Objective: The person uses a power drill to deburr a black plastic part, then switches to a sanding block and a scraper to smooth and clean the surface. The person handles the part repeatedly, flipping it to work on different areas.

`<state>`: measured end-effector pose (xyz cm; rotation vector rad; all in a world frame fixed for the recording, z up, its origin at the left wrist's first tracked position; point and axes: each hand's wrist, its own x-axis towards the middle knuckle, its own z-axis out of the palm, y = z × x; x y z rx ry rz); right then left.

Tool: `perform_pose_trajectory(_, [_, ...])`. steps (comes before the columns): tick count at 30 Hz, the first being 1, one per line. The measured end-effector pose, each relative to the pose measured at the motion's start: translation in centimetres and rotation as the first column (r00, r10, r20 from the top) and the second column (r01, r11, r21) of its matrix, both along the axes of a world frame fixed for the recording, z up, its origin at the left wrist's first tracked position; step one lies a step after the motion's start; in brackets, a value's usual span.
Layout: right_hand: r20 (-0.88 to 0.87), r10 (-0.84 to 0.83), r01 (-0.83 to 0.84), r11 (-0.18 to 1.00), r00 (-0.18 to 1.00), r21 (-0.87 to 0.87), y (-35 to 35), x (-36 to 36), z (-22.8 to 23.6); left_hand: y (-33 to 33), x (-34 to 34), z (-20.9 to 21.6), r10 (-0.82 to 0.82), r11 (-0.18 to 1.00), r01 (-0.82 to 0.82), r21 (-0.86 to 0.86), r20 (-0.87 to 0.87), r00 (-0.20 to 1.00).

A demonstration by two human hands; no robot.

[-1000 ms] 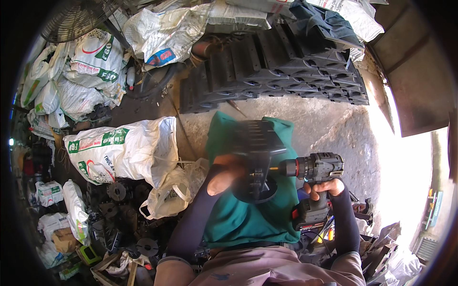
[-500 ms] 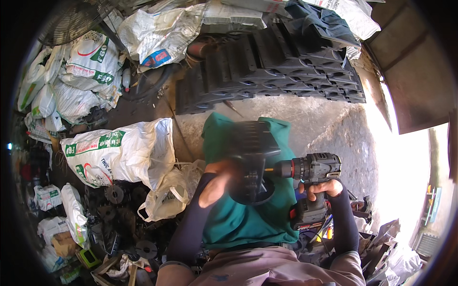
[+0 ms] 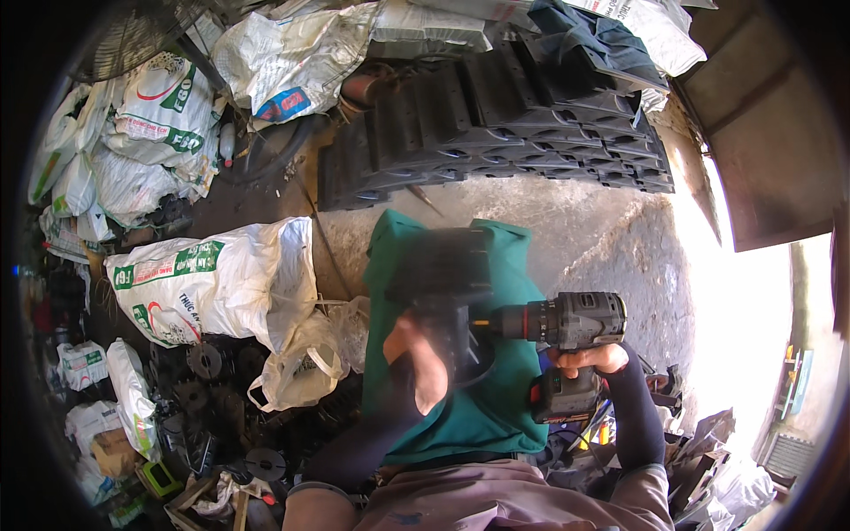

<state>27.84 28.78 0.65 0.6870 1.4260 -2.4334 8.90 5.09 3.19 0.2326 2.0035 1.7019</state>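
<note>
A black plastic part [image 3: 440, 265], smeared by motion, is over the green cloth [image 3: 505, 407] on my lap. My left hand [image 3: 416, 358] grips its near left side; the fingers are blurred and partly hidden. From the right, my right hand [image 3: 586, 358] is wrapped around the handle of a black cordless drill [image 3: 580, 319] with a red ring and a battery at its base. The drill lies level, its gold-coloured bit [image 3: 481, 323] pointing left at the part's right side. Whether the tip touches the part I cannot tell.
Stacked black ribbed plastic parts [image 3: 496, 124] stand on the concrete floor ahead. A white sack [image 3: 208, 279] lies at my left, beside a white plastic bag [image 3: 301, 367] and dark round metal pieces [image 3: 205, 361]. More sacks [image 3: 164, 124] and a fan [image 3: 133, 35] are far left.
The black part has turned and shifted in my left hand, which has swung lower and to the right. My right hand and the drill have moved slightly left.
</note>
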Motion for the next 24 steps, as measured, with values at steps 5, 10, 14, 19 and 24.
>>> perform_pose_trajectory(5, [0.1,0.054,-0.092,0.897,0.994,0.433,0.0,2.9,-4.7,-0.5,-0.1,-2.7,0.055,0.987,-0.075,0.145,0.137,0.989])
perform_pose_trajectory(10, [0.021,0.001,-0.006,0.963,1.0,0.269,1.2,5.2,-8.7,-0.5,-0.3,-3.9,0.124,0.989,-0.137,0.046,0.218,0.968])
perform_pose_trajectory(14, [-0.016,-0.021,0.021,0.999,1.0,0.027,1.1,4.4,-8.5,-0.5,-0.5,-2.5,0.071,0.964,-0.129,0.234,0.241,0.968])
perform_pose_trajectory(19, [-0.07,0.125,-0.11,0.976,0.99,0.187,0.5,0.6,-1.8,0.1,-0.8,-0.6,0.037,0.915,-0.169,0.367,0.34,0.94])
perform_pose_trajectory(24, [-0.047,0.081,-0.069,0.974,0.996,0.217,-1.2,-3.0,5.0,0.0,-0.8,-0.3,0.03,0.913,-0.146,0.38,0.296,0.955])
